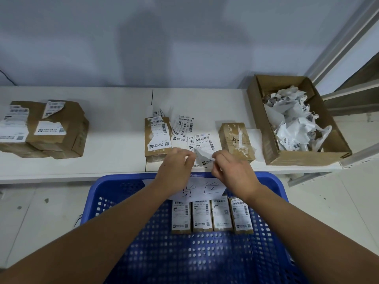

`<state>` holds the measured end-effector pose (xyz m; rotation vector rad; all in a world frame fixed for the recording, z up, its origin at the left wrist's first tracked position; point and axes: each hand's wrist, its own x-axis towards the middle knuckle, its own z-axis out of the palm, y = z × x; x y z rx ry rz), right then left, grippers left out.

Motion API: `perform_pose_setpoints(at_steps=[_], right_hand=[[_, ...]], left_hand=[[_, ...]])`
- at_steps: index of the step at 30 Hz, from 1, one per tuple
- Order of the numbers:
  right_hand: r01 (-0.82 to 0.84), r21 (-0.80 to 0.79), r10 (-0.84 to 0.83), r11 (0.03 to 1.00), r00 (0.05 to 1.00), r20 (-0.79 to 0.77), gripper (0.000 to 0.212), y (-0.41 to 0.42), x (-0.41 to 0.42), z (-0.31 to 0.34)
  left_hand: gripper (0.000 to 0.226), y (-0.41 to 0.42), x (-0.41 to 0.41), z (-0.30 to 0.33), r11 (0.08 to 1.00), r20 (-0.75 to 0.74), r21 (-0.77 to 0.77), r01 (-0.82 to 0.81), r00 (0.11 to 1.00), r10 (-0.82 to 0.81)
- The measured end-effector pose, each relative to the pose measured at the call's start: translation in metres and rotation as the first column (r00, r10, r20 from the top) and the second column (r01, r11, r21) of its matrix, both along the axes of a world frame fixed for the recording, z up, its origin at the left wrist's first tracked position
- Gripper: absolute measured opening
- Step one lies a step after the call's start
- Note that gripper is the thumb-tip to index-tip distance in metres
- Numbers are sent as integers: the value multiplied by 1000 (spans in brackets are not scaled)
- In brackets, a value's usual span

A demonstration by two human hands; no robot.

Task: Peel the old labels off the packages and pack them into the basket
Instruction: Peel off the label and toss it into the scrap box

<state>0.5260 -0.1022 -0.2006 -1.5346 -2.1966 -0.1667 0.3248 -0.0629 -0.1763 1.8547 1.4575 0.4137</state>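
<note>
A single head-worn view looks forward and down, close over the basket (96, 189), toward the table (114, 144).

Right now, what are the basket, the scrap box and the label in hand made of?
Basket: looks like moulded blue plastic, slight sheen, perforated grid floor and walls.
Scrap box: brown corrugated cardboard, matte, with open flaps and creased edges.
Label: thin white printed paper, probably adhesive-backed; it curls where the left hand and right hand pinch it.
</note>
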Motion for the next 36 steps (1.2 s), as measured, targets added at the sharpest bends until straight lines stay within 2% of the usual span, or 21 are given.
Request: perform_pose_setpoints(at_steps=[2, 4, 6, 7, 9, 11, 14, 16, 18, 20, 21, 27, 31, 36], right_hand=[[-41, 14, 41, 999, 999, -5, 11, -4, -4, 5], [-94, 2, 94, 996, 995, -36, 9, -9, -9, 7], [-142, -26, 140, 989, 988, -63, 7, -13, -13, 8], [-154, -39, 151, 987, 987, -60, 6, -15, -15, 9], [-147, -71, 143, 987, 988, -66, 17, -21, -17, 16], [-99, -109, 84, 989, 987, -138, 25, -31, -23, 35], [24, -214, -101, 977, 928, -359, 36, -56, -34, 72], [59, -345, -257, 937, 787, -560, 36, -75, -41, 96], [-19, -449, -341, 893, 621, -705, 32, -91, -50, 113], [-110, -501, -393, 859, 487, -780, 35, -101, -58, 120], [-125, -504, -401, 855, 457, -794, 36, -103, -61, 122], [-55, -496, -398, 867, 521, -755, 37, -97, -49, 120], [-60, -503, -415, 862, 486, -769, 40, -87, -37, 114], [-89, -493, -398, 866, 474, -785, 40, -74, -35, 111]], left_hand=[[50, -4, 8, 11, 942, 180, -319, -107, 969, 171], [38, -8, 13, 17, 836, 272, -536, -122, 912, 307], [22, -13, 14, 19, 781, 344, -611, -129, 845, 409], [23, -15, 13, 21, 775, 372, -616, -140, 816, 443], [30, -20, 7, 30, 784, 406, -597, -169, 779, 477], [31, -26, -2, 47, 798, 428, -568, -202, 756, 495], [31, -43, -20, 80, 825, 482, -521, -218, 723, 495], [29, -62, -31, 104, 852, 514, -488, -191, 726, 457], [28, -82, -39, 121, 878, 527, -458, -141, 752, 396], [28, -100, -41, 129, 891, 536, -446, -92, 770, 347], [28, -105, -41, 129, 898, 538, -433, -77, 777, 327], [31, -97, -39, 112, 978, 438, -207, -38, 890, 127], [29, -89, -36, 105, 974, 491, -209, -82, 853, 177], [27, -80, -33, 99, 989, 506, -114, -95, 851, 140]])
